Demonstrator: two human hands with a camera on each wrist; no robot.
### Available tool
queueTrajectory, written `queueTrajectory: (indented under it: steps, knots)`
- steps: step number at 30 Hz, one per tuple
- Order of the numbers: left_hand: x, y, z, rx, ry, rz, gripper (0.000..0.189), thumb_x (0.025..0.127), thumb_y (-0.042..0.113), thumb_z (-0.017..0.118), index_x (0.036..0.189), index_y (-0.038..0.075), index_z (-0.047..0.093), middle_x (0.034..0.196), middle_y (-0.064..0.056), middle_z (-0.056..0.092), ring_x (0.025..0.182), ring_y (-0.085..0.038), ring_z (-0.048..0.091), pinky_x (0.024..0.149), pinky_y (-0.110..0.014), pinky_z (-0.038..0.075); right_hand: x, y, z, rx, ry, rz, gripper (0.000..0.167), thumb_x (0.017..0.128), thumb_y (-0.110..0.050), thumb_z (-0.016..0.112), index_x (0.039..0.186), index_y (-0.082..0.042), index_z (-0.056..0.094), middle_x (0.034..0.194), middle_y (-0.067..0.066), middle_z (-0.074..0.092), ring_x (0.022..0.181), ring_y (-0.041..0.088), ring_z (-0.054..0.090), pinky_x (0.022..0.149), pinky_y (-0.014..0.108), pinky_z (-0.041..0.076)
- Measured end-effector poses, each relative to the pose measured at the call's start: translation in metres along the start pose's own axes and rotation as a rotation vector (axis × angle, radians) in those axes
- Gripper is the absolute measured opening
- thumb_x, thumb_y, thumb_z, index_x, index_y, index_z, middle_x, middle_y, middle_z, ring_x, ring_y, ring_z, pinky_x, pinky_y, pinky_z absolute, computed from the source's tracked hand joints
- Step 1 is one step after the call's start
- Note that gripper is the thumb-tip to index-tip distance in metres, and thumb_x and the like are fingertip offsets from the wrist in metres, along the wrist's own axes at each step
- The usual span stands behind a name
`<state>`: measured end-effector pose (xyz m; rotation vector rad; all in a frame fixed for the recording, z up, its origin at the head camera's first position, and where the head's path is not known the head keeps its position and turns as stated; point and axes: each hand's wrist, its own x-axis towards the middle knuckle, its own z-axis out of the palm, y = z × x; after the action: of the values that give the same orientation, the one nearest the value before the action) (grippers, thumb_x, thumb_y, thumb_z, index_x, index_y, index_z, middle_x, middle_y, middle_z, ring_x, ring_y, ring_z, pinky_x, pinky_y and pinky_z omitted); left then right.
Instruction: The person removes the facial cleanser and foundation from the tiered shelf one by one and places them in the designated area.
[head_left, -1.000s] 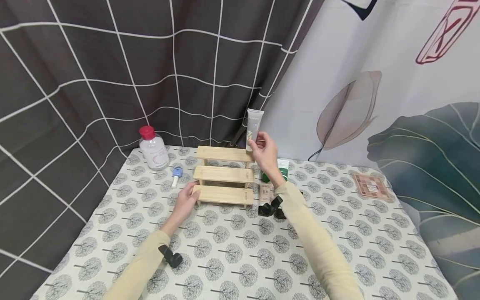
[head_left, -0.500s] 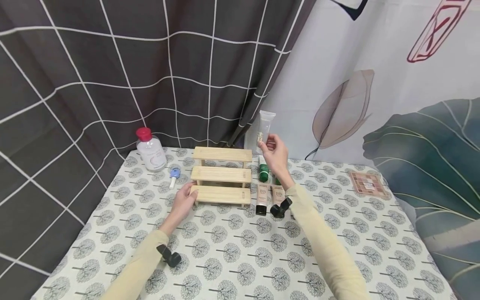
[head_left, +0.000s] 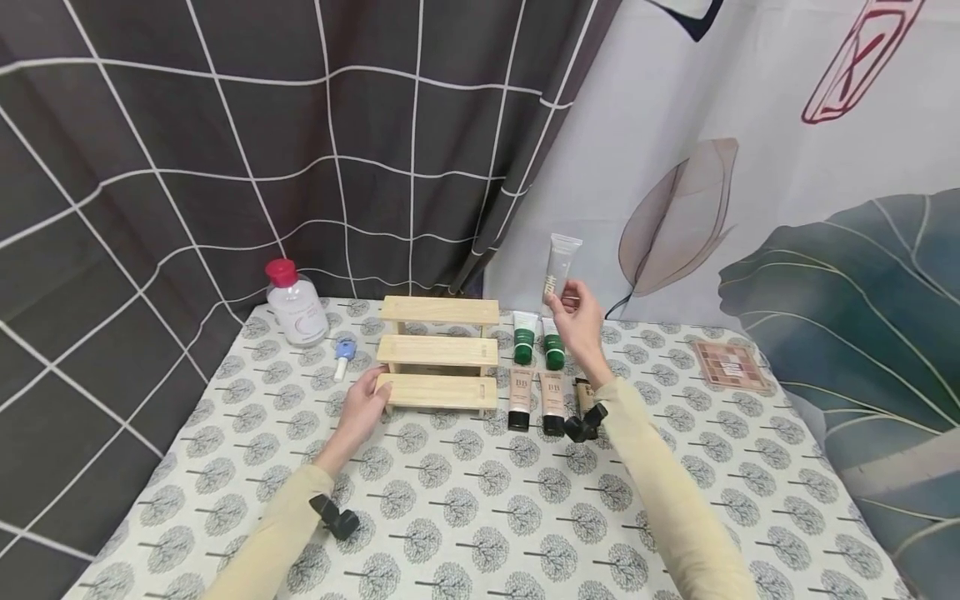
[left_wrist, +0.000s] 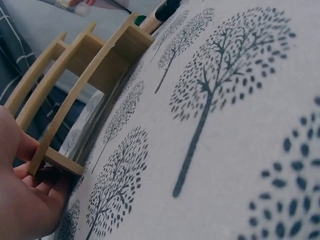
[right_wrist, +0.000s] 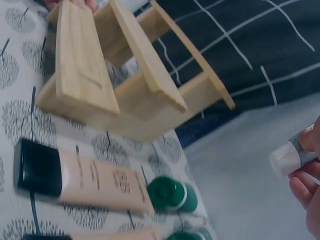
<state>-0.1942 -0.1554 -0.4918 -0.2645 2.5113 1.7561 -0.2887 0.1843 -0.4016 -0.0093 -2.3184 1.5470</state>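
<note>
In the head view, my left hand (head_left: 365,406) grips the left end of the lowest step of a three-step wooden display rack (head_left: 437,390). The left wrist view shows the thumb on the step (left_wrist: 65,112) and the fingers curled beneath. My right hand (head_left: 579,321) pinches a clear-and-silver squeeze tube (head_left: 561,260) near its lower end, crimped end upward, raised right of the rack. The tube's white cap (right_wrist: 286,159) points down from my fingers. Two green-and-white tubes (head_left: 524,335) lie below it, with two beige BB cream tubes (head_left: 520,397) nearer me.
Another black-capped tube (head_left: 583,392) is partly hidden by my right wrist camera. Left of the rack are a red-capped bottle (head_left: 297,310) and a small blue-and-white item (head_left: 344,356). A makeup palette (head_left: 731,365) lies far right on the tree-print cloth (head_left: 480,517). Curtains hang behind.
My right hand has carried the squeeze tube rightward, from beside the rack's top step to above the green tubes, uncovering the tubes below. My left hand keeps its hold on the rack.
</note>
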Motion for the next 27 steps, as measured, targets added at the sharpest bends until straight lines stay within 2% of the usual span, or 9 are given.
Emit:
queueTrajectory:
  steps: [6,17,27]
  knots:
    - [0.0,-0.002,-0.001,-0.005,-0.002,0.016,0.049,0.104,0.017,0.046,0.151,0.002,0.042,0.159,-0.023,0.039,0.147,-0.039,0.04,0.125,-0.048,0.032,0.0,0.016,-0.011,-0.025,0.019,0.031,0.039,0.096,-0.014,0.069,0.128,0.004,0.057,0.124,0.025,0.065,0.112,0.038,0.066,0.101,0.045,0.058]
    - [-0.001,-0.002,-0.002,-0.021,-0.002,0.021,0.048,0.104,0.015,0.047,0.15,0.002,0.042,0.16,-0.023,0.038,0.148,-0.039,0.038,0.126,-0.048,0.031,-0.002,0.043,-0.028,-0.082,0.025,0.15,0.039,0.097,-0.016,0.067,0.129,0.002,0.056,0.125,0.023,0.064,0.113,0.036,0.066,0.099,0.045,0.059]
    - [-0.001,-0.003,0.001,-0.012,0.015,0.017,0.047,0.104,0.015,0.047,0.15,0.003,0.043,0.159,-0.023,0.039,0.147,-0.039,0.039,0.126,-0.048,0.031,-0.008,0.062,-0.038,-0.214,0.041,0.17,0.04,0.097,-0.02,0.065,0.128,0.005,0.058,0.121,0.025,0.065,0.108,0.038,0.065,0.091,0.046,0.06]
